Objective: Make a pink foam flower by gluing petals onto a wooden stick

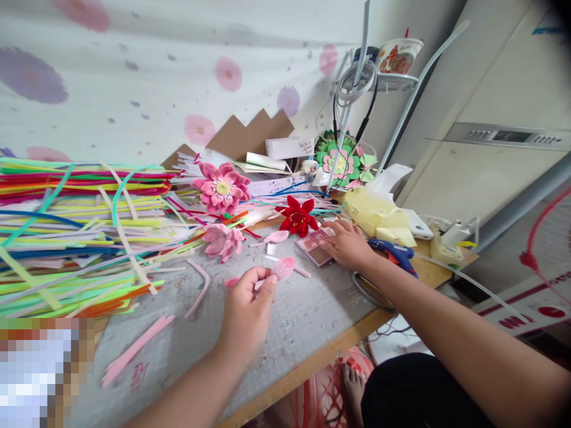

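Note:
My left hand (pixel 250 303) is closed, pinching a pale pink fuzzy petal (pixel 284 269) between thumb and fingertips. My right hand (pixel 350 245) reaches across to a small flat pink-edged case (pixel 316 246) on the grey mat. Its fingers are stretched out over the case's right side; whether they press on it I cannot tell. Another pink petal (pixel 277 237) lies just beyond my left hand. Behind stand a red fuzzy flower (pixel 298 216), a pale pink flower (pixel 223 241) and a larger pink flower (pixel 223 188).
Bundles of coloured pipe cleaners (pixel 80 232) cover the table's left. Loose pink strips (pixel 138 351) lie on the mat (pixel 191 362). A blue glue gun (pixel 395 255), a roll of tape (pixel 372 290) and a yellow tissue pack (pixel 375 211) are at the right, near a power strip (pixel 446 244).

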Action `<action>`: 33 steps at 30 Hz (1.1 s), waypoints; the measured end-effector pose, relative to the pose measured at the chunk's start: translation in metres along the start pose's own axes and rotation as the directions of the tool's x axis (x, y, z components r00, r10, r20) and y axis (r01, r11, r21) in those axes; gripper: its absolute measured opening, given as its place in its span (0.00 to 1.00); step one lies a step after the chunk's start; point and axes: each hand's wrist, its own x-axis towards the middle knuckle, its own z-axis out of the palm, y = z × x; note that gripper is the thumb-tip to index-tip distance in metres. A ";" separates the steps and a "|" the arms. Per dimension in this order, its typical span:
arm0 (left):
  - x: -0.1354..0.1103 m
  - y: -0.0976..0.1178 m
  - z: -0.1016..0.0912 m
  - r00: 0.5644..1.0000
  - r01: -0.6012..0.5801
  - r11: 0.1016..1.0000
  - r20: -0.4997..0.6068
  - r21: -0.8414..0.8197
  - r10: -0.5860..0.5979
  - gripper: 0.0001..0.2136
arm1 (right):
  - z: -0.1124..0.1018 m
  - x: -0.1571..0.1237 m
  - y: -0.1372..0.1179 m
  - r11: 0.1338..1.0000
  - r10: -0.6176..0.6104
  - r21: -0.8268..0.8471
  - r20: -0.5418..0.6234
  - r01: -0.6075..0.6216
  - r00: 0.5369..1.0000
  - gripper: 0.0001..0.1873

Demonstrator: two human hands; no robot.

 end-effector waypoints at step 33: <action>0.000 -0.003 0.000 1.000 -0.010 0.996 0.011 -0.087 0.011 0.09 | -0.053 -0.036 -0.075 0.856 -0.357 0.220 -0.404 0.468 0.842 0.25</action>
